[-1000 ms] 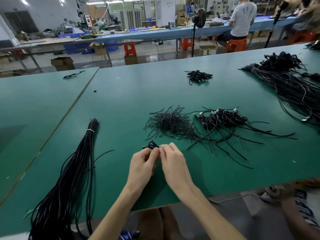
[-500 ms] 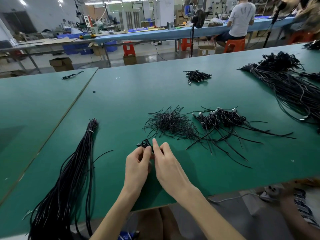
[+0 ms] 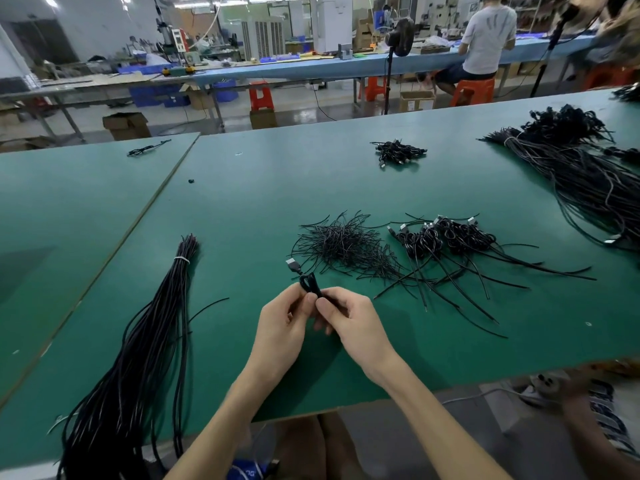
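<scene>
Green table [image 3: 242,209] lies under both hands. My left hand [image 3: 280,327] and right hand [image 3: 353,323] pinch a coiled cable [image 3: 308,282] between curled fingertips, its plug [image 3: 290,262] sticking out beyond the left thumb.

On the green table [image 3: 242,202] lie a long cable bundle [image 3: 149,323], a tie pile [image 3: 343,244] and coiled cables [image 3: 446,237]

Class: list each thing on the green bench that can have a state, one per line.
left hand, pinches the coiled cable
right hand, pinches the same cable
coiled cable, looped, held between both hands
long cable bundle, tied with a white band, lying flat
short wire pile, loose, untied
coiled cables pile, wound, heaped together
</scene>
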Demonstrator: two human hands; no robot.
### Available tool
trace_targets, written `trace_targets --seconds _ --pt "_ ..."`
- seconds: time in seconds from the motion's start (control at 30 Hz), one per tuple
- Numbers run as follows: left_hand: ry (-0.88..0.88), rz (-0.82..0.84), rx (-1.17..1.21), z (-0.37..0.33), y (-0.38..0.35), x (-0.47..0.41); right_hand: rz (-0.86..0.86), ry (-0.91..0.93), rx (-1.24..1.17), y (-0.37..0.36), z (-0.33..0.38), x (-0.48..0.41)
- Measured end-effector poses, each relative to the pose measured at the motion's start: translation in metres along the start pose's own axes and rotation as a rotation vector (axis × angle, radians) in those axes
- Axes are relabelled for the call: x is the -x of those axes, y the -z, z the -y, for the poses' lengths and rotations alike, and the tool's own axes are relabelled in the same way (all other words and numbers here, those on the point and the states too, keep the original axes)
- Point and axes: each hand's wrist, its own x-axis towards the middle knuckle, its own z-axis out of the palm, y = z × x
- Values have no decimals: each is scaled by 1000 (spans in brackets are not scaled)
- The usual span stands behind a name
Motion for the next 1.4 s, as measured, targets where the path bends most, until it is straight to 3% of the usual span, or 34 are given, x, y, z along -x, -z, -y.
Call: trace_targets --seconds 0.13,0.43,0.63,0.77,1.13,1.4 --pt "-26 39 -36 -5 -1 -3 -114 13 -74 0 -6 0" --pt "143 -25 280 -13 -22 5 -225 41 -241 2 -10 1" --pt "1 170 -35 -10 11 -10 -76 45 -216 1 -1 4" --pt "-75 296 -170 -11 22 -17 -64 69 -221 2 1 5" --pt "-14 -77 -330 -9 -12 9 -205 34 -226 3 -3 5" --pt "210 -70 82 -11 5 3 -185 20 -190 2 -2 4"
